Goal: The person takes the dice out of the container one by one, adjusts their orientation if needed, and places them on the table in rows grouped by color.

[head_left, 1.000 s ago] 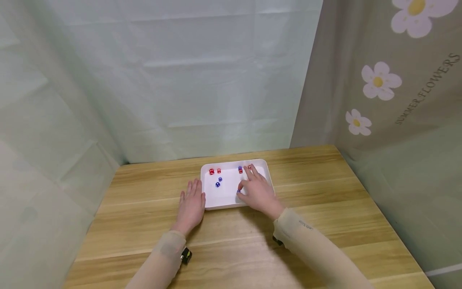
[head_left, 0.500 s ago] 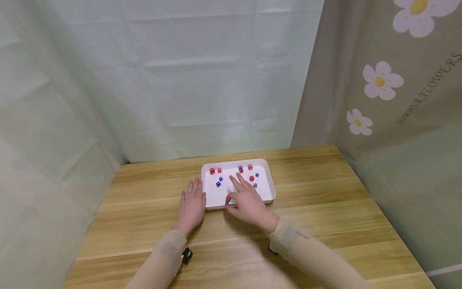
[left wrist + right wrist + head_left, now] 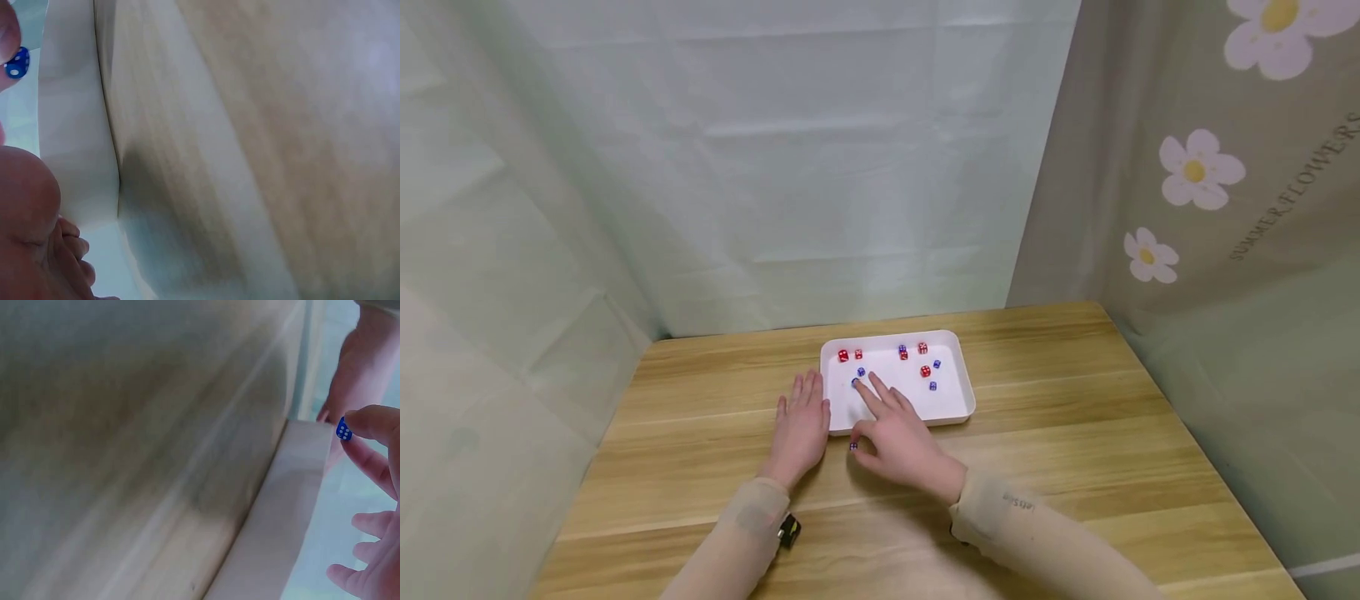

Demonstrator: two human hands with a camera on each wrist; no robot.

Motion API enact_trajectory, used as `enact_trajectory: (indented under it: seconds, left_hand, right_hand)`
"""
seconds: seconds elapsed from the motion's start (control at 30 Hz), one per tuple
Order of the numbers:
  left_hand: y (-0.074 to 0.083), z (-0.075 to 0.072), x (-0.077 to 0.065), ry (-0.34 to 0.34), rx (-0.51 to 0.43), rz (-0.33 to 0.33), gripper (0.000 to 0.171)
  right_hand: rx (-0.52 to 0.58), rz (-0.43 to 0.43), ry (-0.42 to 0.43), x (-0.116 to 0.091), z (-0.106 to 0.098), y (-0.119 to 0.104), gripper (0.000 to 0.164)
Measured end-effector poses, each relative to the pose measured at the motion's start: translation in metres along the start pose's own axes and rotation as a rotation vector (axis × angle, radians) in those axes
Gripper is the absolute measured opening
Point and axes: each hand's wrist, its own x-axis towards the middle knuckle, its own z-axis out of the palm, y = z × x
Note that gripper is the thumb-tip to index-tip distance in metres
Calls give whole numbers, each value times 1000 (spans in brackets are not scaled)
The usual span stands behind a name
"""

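Observation:
My right hand (image 3: 901, 442) pinches a blue die (image 3: 853, 447) between thumb and index finger, just in front of the near rim of a white tray (image 3: 951, 417). In the right wrist view the pinched blue die (image 3: 344, 429) shows white pips, and the other fingers are spread. My left hand (image 3: 801, 429) lies with straight fingers along the tray's left side. Inside the tray, two red dice (image 3: 843, 356) sit at the back left. Blue dice (image 3: 861, 372) lie below them, one partly covered by a right fingertip. Several red and blue dice (image 3: 925, 372) lie at the right.
The tray stands on a wooden table (image 3: 1060, 433) near its back edge. Pale cloth (image 3: 850, 167) hangs behind and to the left. A curtain with white flowers (image 3: 1201, 170) hangs at the right.
My right hand has moved left and toward me, carrying the blue die from above the tray past its near rim. Dice at the tray's right have come into view. The left hand stays put.

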Motion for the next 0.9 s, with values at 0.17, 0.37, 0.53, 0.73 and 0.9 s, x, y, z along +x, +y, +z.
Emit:
enact_trajectory:
  seconds: [0.17, 0.37, 0.53, 0.73, 0.9]
  left_hand:
    - [2, 0, 0, -12, 5, -8, 60]
    - [2, 1, 0, -17, -3, -13, 60]
    - [2, 1, 0, -22, 0, -14, 60]
    - [2, 2, 0, -21, 3, -12, 60]
    - [2, 2, 0, -17, 11, -10, 60]
  right_hand:
    - [-22, 8, -57, -1, 7, -6, 13]
    - [-56, 7, -82, -3, 17, -9, 14]
    - [-61, 2, -78, -4, 22, -10, 13]
    - [-66, 5, -95, -4, 25, -11, 13]
    - [-63, 6, -91, -5, 25, -14, 12]
